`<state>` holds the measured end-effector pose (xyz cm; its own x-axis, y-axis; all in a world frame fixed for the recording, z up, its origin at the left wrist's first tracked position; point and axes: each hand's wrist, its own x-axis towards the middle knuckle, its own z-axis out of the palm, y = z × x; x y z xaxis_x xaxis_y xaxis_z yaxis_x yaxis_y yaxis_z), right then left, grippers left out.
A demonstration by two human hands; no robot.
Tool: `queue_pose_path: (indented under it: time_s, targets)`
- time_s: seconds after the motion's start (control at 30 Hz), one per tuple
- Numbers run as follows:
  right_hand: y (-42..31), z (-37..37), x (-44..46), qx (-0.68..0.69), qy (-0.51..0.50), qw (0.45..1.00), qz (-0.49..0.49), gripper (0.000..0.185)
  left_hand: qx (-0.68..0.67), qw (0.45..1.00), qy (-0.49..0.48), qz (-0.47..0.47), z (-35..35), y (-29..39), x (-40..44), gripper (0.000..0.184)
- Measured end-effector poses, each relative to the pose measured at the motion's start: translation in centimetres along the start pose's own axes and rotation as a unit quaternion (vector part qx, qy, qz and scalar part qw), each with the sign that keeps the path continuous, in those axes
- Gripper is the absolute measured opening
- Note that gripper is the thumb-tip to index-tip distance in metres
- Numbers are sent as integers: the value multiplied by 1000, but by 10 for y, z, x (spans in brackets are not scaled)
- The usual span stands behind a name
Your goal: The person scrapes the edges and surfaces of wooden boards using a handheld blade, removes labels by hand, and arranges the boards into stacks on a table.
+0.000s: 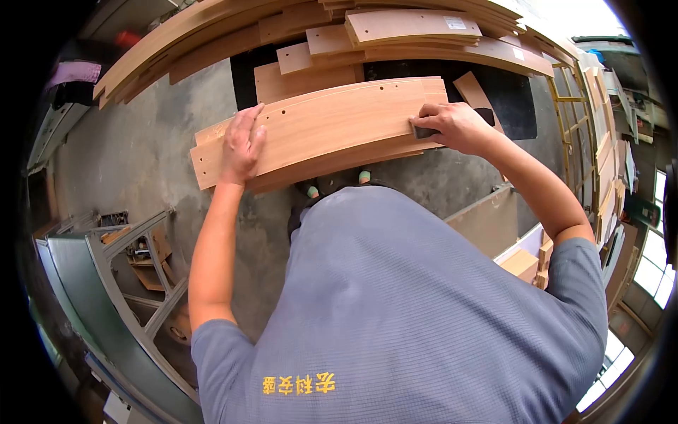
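Note:
A light wooden board (339, 124) with a few drilled holes lies across in front of me, on top of at least one similar board. My left hand (242, 145) rests on its left part, fingers stretched toward the far edge and thumb apart. Near the board's right end, my right hand (452, 126) is closed around a dark block (424, 131), which looks like a sanding block and sits against the wood. The fingers partly cover the block, so its full shape is hidden.
Stacked curved boards (413, 27) fill the far side, some with white labels. A loose wooden piece (474, 95) leans at the right, near a yellow metal frame (573, 116). At lower left stands a green-grey machine or cabinet (78, 283) with a metal frame.

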<state>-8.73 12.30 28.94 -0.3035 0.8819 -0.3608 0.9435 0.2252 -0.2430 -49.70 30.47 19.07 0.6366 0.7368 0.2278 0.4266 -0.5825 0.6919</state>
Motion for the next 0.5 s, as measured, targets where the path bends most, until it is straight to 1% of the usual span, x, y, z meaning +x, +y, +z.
queue_pose_path:
  time_s: [0.2,0.27,0.37,0.5]
  targets:
    - [-18,-11,10,-30,-34,999,17,44,-19,1000,15,-11,2,-2,-1,41]
    - [-21,-8,14,-7,-25,1000,13,44,-21,1000,20,-9,3,-5,-3,41]
    - [-47,-1,28,15,-11,1000,-7,45,-20,999,30,-3,5,-9,-3,40]
    - [-90,-2,56,-28,-4,1000,-7,47,-27,998,54,4,6,-9,-6,41]
